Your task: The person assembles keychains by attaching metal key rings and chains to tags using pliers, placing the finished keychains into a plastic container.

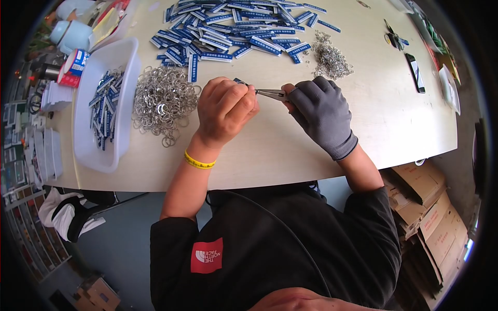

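Observation:
My left hand (225,109), bare and with a yellow wristband, is closed in a pinch above the table. A bit of a blue tag (239,81) shows at its fingertips; the rest is hidden by the fingers. My right hand (322,115), in a grey glove, grips a pair of pliers (271,94). The pliers' tips point left and meet my left fingertips, where a small metal part may be hidden. To the left of my left hand lies a heap of metal split rings (163,101). Beyond both hands spreads a large pile of blue-and-white tags (228,31).
A white plastic bin (132,78) with several tags inside stands at the left. Small metal links (332,59) lie heaped beyond my right hand. Scissors (395,39) and a phone (415,73) lie at the right. Flattened cardboard boxes (430,223) are stacked beside the table.

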Demonstrator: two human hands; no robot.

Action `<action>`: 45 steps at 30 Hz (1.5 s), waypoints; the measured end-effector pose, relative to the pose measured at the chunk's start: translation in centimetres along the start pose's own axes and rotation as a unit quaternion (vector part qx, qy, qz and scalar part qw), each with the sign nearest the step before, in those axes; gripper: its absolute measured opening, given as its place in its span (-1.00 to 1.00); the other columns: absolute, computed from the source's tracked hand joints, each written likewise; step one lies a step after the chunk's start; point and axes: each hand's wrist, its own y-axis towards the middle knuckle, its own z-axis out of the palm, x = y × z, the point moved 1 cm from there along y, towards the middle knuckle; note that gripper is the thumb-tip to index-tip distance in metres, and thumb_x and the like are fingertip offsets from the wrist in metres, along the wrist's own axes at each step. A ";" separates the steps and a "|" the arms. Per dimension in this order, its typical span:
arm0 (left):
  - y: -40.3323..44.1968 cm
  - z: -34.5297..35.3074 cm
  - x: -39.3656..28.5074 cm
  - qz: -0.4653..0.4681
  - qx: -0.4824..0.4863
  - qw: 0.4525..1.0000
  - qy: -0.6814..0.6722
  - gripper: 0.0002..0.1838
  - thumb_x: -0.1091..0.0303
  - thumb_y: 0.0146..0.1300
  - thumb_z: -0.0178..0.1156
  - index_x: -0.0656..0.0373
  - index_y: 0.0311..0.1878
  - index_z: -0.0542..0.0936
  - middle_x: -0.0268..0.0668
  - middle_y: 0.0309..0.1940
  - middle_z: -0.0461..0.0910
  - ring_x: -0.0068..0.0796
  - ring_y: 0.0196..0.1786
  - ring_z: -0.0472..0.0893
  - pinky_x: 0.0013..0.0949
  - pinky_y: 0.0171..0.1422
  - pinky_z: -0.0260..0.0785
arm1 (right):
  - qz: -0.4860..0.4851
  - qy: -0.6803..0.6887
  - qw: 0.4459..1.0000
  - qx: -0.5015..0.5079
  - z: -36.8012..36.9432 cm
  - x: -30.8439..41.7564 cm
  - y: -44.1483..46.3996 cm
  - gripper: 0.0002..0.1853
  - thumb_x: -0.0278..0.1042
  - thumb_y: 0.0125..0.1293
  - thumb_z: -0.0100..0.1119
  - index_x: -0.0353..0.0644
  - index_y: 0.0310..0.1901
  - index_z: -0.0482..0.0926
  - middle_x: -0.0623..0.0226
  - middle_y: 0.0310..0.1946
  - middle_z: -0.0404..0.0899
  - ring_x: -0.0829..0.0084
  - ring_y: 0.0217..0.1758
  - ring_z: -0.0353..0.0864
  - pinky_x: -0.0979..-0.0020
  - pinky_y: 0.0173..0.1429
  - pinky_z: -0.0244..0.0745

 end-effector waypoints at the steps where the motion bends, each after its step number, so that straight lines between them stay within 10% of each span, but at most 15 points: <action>1: 0.0 0.0 0.0 0.003 0.000 1.000 0.001 -0.76 0.57 -0.02 0.38 0.18 -0.25 0.60 -0.36 -0.34 0.50 -0.33 -0.33 0.57 -0.23 -0.16 0.46 | 0.000 -0.009 1.000 0.006 0.0 0.0 -0.1 -0.76 -0.21 0.19 0.35 -0.03 -0.12 0.65 0.45 -0.35 0.53 0.38 -0.35 0.50 0.32 -0.34 0.47; 45: 0.2 0.2 0.6 -0.074 0.040 0.987 -0.141 -0.66 0.55 0.03 0.42 0.16 -0.13 0.54 -0.28 -0.22 0.59 -0.25 -0.19 0.64 -0.16 -0.09 0.53 | -0.013 0.021 1.000 -0.001 -0.6 -0.7 -0.2 -0.74 -0.23 0.21 0.35 -0.04 -0.08 0.65 0.44 -0.39 0.53 0.36 -0.33 0.51 0.33 -0.31 0.44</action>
